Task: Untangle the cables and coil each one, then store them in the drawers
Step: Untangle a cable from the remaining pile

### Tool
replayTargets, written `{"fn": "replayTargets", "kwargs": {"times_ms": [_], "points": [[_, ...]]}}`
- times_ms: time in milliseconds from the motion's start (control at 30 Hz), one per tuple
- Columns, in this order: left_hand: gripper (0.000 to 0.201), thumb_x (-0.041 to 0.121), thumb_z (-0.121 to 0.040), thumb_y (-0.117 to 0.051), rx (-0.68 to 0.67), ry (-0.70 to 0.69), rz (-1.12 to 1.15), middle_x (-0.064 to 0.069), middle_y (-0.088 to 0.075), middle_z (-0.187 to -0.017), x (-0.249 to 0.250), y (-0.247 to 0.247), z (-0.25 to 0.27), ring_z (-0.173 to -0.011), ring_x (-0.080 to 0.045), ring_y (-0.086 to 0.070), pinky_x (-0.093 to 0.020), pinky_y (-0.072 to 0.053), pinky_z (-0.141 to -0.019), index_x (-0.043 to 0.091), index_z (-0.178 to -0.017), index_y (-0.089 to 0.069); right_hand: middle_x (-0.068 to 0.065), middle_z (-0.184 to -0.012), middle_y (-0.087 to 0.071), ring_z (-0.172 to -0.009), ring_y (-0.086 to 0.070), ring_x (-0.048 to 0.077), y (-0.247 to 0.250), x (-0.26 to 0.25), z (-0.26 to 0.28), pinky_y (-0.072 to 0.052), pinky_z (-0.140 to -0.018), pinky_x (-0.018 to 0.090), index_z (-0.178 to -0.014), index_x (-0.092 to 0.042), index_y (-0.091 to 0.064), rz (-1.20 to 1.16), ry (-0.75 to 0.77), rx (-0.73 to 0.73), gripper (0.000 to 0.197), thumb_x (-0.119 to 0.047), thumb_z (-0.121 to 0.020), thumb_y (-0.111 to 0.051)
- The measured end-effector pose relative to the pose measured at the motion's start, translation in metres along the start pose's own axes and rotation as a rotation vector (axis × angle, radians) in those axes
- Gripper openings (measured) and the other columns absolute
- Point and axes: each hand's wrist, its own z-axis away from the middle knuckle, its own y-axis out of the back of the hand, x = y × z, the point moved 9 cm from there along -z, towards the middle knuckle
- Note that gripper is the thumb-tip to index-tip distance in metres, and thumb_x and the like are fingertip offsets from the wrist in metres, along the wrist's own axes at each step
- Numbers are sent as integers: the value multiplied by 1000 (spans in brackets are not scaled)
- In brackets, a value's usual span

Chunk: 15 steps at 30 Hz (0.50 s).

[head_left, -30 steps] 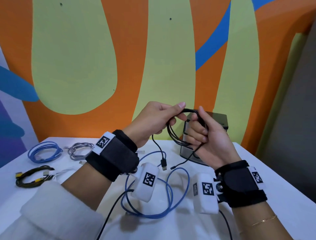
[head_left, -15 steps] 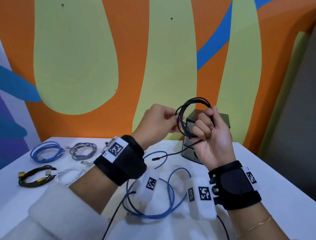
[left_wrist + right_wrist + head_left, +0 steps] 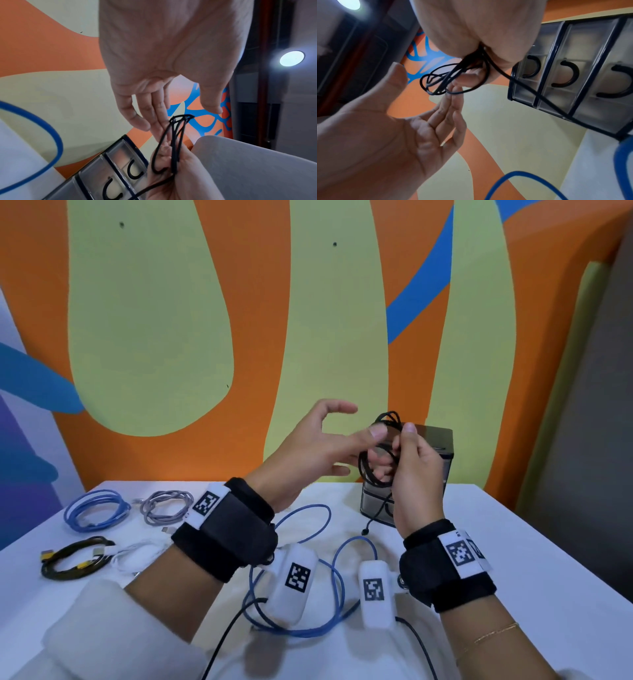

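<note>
My right hand (image 3: 409, 455) grips a thin black cable (image 3: 371, 470) wound into a small coil, held up in front of the drawer unit (image 3: 442, 440). A loose tail with a plug (image 3: 365, 531) hangs from the coil toward the table. My left hand (image 3: 329, 436) is spread open just left of the coil, fingers straight, fingertips (image 3: 161, 121) near the black loops (image 3: 171, 146). In the right wrist view the coil (image 3: 440, 82) sticks out from my closed fingers. A long blue cable (image 3: 301, 580) lies loose on the white table (image 3: 531, 559) under both wrists.
Four coiled cables lie at the table's left: blue (image 3: 96, 510), grey (image 3: 164, 506), black-and-yellow (image 3: 73, 558) and white (image 3: 135, 554). The drawer unit's clear fronts with black handles (image 3: 566, 74) are closed. A painted wall stands close behind the table.
My left hand has let go of the black coil and opened its fingers. The right hand has turned the coil and still holds it; the tail now hangs down.
</note>
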Motion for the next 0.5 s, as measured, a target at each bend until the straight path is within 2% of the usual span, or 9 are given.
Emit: {"fn": "replayTargets", "kwargs": {"times_ms": [67, 100, 167, 267, 333, 367, 433, 500], "points": [[58, 24, -91, -84, 53, -114, -165, -6, -80, -93, 7, 0, 10, -81, -16, -72, -29, -55, -77, 37, -133, -45, 12, -68, -43, -44, -52, 16, -6, -4, 5, -45, -49, 28, -83, -12, -49, 33, 27, -17, 41, -39, -113, -42], [57, 17, -90, -81, 94, -170, -280, -3, -78, -91, 8, 1, 14, -78, -15, -71, -32, -55, -74, 39, -130, -46, 9, -65, -42, -43, -54, 15, -10, -4, 7, -47, -50, 31, -85, -11, -50, 50, 31, -33, 40, -38, -113, -43], [50, 14, -89, -75, 205, -231, -483, 4, -73, -93, 8, 7, 21, -81, -13, -71, -40, -58, -73, 41, -122, -50, 6, -66, -47, -44, -60, 19, -19, 0, 10, -48, -51, 33, -87, -11, -51, 53, -1, -94, 39, -40, -112, -45], [48, 22, -87, -80, 355, -298, -666, 11, -57, -110, 10, 25, 30, -90, -4, -65, -40, -58, -75, 45, -118, -53, 11, -67, -38, -49, -66, 26, -30, 10, 16, -46, -50, 31, -86, -12, -50, 14, -122, -175, 39, -41, -111, -46], [45, 23, -87, -80, 321, -330, -737, 11, -47, -118, 9, 25, 33, -97, -7, -62, -42, -58, -77, 47, -117, -58, 7, -58, -36, -49, -66, 23, -36, 14, 22, -48, -50, 29, -88, -12, -50, 8, -188, -218, 37, -40, -111, -46], [38, 26, -88, -78, 292, -320, -789, 11, -44, -121, 6, 23, 33, -96, -11, -63, -43, -58, -77, 47, -115, -62, 1, -53, -36, -48, -63, 22, -39, 15, 25, -48, -50, 29, -88, -11, -50, 2, -209, -237, 36, -39, -111, -46], [18, 38, -93, -73, 245, -236, -919, 12, -40, -128, -5, 22, 31, -95, -15, -63, -42, -58, -79, 46, -109, -71, -6, -52, -31, -44, -55, 19, -42, 15, 27, -47, -49, 28, -86, -12, -49, -5, -223, -248, 37, -38, -111, -47], [17, 53, -96, -69, 156, -153, -917, 12, -39, -133, -18, 20, 29, -102, -13, -62, -42, -57, -87, 45, -109, -77, -5, -54, -29, -42, -43, 14, -41, 13, 26, -44, -46, 25, -81, -13, -50, 8, -207, -234, 38, -36, -111, -47]]}}
